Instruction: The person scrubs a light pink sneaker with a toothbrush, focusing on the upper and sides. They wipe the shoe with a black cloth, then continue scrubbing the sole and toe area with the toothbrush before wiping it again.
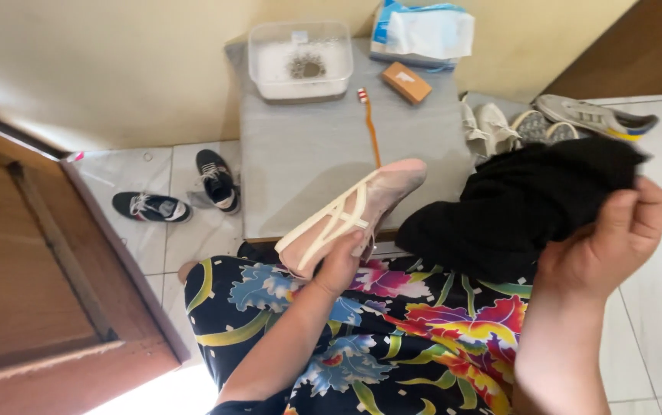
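Fingers of our left hand (340, 265) wrap around the heel end of a pale pink shoe (350, 214) with cream stripes, gripping it from below so its toe points up and away over the low grey desk (308, 161). Our right hand (615, 238) holds a bundle of black cloth (523, 204), its fingers (648, 201) curled over the cloth's edge with the thumb pressed against it; the cloth hangs just beside the shoe, over our lap in its flowered skirt (392, 338).

On the desk, well beyond the shoe, we see an orange toothbrush (371, 127) lying lengthwise, a clear plastic tub (300, 60) holding white powder with a dark patch in it, a small brown box (406, 82) and a white-and-blue packet (422, 32) against the wall. A pair of black sneakers (185, 192) sits on the tiled floor (657, 307) to the left of the desk, next to a wooden door (31, 269). Pale and grey sneakers (546, 119) lie on the floor to the right, partly hidden behind the black cloth.
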